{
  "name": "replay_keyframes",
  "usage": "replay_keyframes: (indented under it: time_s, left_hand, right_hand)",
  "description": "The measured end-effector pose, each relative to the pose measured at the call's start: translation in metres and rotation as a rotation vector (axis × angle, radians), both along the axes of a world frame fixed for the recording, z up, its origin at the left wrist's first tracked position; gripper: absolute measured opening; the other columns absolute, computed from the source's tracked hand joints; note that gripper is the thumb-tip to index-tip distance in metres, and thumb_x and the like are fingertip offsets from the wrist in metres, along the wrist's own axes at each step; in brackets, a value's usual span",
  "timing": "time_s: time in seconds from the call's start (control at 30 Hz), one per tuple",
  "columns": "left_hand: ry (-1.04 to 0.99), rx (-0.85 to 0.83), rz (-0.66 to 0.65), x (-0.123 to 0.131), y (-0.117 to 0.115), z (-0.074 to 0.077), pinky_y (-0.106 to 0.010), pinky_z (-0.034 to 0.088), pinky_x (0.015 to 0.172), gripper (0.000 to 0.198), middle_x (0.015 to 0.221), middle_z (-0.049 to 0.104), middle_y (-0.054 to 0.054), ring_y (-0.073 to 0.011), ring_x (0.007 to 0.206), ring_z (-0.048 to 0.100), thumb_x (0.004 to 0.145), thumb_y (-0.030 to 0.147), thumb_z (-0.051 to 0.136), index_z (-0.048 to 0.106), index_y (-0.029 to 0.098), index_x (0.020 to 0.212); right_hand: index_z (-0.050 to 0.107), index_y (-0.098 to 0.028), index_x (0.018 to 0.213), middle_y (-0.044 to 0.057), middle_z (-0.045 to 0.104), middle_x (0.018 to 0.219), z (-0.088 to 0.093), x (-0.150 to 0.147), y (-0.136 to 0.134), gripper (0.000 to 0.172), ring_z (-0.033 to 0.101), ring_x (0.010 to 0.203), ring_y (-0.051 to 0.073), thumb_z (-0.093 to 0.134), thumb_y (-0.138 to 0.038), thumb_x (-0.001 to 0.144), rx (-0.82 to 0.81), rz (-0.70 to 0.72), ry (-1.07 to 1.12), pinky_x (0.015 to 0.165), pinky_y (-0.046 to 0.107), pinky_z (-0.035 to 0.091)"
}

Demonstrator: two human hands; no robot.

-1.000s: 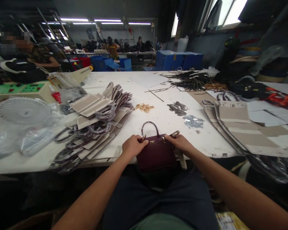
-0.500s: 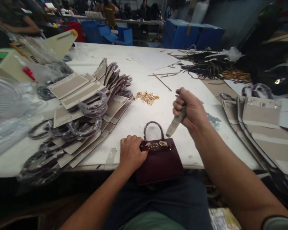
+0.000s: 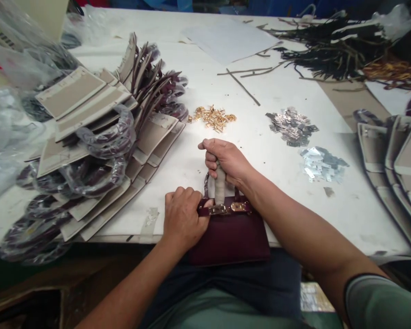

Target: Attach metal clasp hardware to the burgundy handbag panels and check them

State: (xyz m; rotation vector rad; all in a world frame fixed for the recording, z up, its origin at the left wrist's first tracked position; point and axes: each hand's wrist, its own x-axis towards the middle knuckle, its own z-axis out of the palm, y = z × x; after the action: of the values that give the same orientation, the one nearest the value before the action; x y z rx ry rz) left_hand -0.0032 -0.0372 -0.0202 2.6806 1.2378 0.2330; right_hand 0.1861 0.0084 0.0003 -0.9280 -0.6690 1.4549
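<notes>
1. One maroon handbag (image 3: 233, 240), having two metal fittings (image 3: 239, 207).
2. Two hands at the handbag: one left hand (image 3: 185, 217), one right hand (image 3: 226, 160).
3. One wrapped tool (image 3: 219, 188) above the handbag.
4. Beyond the handbag, one heap of golden pieces (image 3: 214, 119).
5. Right of the handbag, two heaps of metal plates (image 3: 292, 128).
6. Two piles of panels (image 3: 94, 112), one on each side of the handbag.

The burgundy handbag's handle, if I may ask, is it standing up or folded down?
Standing up: the handle rises above the handbag, partly hidden by the right hand.
</notes>
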Motion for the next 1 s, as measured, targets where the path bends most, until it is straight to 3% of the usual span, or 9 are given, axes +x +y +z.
replay_keyframes:
  time_s: [0.37,1.0]
  left_hand:
    - [0.046,0.009,0.021,0.0046,-0.0012,-0.0007,-0.044,0.031,0.082,0.028,0.090,0.063,-0.006,-0.0286,0.096,0.052,0.101,0.043,0.052,0.055,0.024,0.081]
    - [0.077,-0.003,0.044,0.0065,-0.0047,0.0020,-0.045,0.031,0.084,0.026,0.092,0.065,-0.008,-0.0297,0.098,0.052,0.101,0.042,0.051,0.055,0.024,0.083]
  right_hand:
    - [0.064,-0.018,0.094,-0.008,0.041,0.063,-0.0083,-0.0019,0.0028,0.027,0.038,0.048,0.008,0.075,-0.043,0.095,-0.027,0.033,-0.037,0.038,0.017,0.039]
    - [0.064,-0.017,0.090,-0.006,0.043,0.061,-0.0067,-0.0080,0.0020,0.021,0.038,0.046,0.009,0.070,-0.035,0.097,-0.036,0.040,-0.076,0.035,0.018,0.039]
